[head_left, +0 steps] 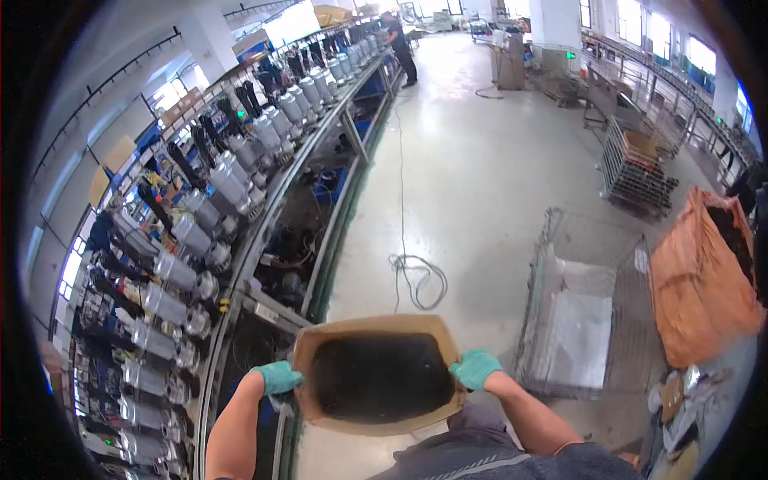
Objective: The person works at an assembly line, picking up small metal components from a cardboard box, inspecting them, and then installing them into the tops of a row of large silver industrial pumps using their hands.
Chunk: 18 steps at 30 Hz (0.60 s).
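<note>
Both my hands, in green gloves, hold an open cardboard box (376,324) in front of my body, above the floor. My left hand (278,378) grips the box's left side wall, close to the workbench edge. On the opposite side wall, my right hand (478,370) is closed round the cardboard. The inside of the box looks black and dark; I cannot make out what lies in it. Some fingers of each hand are hidden behind the cardboard.
Along the left runs a long bench (264,232) with rows of grey metal pump-like units (172,270). A cable (420,280) lies coiled on the floor ahead. To the right stand a wire cage (584,320) and a large orange sack (696,280). Another person (398,48) stands far down the bench.
</note>
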Each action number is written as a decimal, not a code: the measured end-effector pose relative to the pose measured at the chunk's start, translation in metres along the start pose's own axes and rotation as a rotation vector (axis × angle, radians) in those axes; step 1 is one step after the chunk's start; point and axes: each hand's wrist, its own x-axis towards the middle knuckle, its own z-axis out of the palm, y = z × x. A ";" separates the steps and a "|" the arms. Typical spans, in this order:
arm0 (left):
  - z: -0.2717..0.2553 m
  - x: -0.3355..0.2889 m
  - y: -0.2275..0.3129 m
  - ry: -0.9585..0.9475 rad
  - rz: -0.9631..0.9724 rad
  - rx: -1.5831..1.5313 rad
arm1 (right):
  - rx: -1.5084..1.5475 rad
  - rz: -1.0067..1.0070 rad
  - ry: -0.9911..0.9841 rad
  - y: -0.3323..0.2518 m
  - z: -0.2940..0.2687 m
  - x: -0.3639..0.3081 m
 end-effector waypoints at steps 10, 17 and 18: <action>-0.249 0.149 0.039 0.007 -0.239 -0.191 | 0.143 0.120 -0.116 0.003 -0.191 0.289; -0.427 0.414 0.097 0.036 0.239 0.195 | 0.246 0.297 -0.064 0.083 -0.347 0.451; -0.436 0.482 0.071 0.094 0.463 0.409 | 0.231 0.321 -0.088 0.094 -0.368 0.473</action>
